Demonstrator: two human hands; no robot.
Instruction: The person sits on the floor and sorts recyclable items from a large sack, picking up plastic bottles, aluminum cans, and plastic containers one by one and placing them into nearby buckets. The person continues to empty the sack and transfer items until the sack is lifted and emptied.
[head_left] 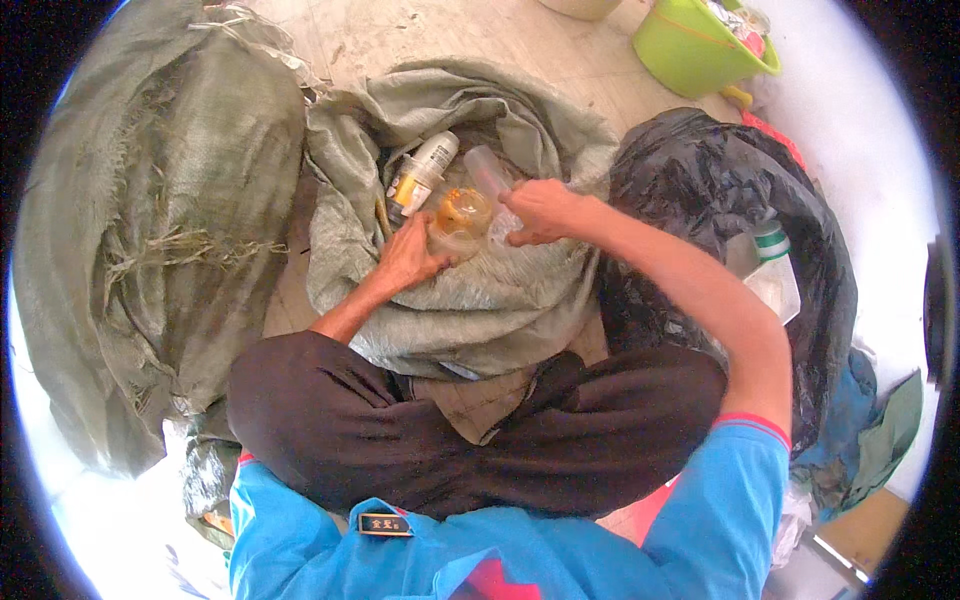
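An open grey-green woven sack [450, 320] lies in front of me, its rim rolled down. Inside, my left hand [410, 255] grips a clear plastic container [462, 210] tinted amber, at its lower left side. My right hand [535, 212] is closed on a translucent plastic piece [486, 170], long and tube-like, just right of that container; how much the fingers cover is hard to tell. A white and yellow bottle [425, 165] lies at the back left of the sack, above my left hand.
A full grey-green sack [150, 230] lies at left. At right are a black plastic bag [680, 180], a white container [770, 280] with a green-striped top, and blue and green sheeting [870, 430]. A green bucket [690, 55] of rubbish stands beyond.
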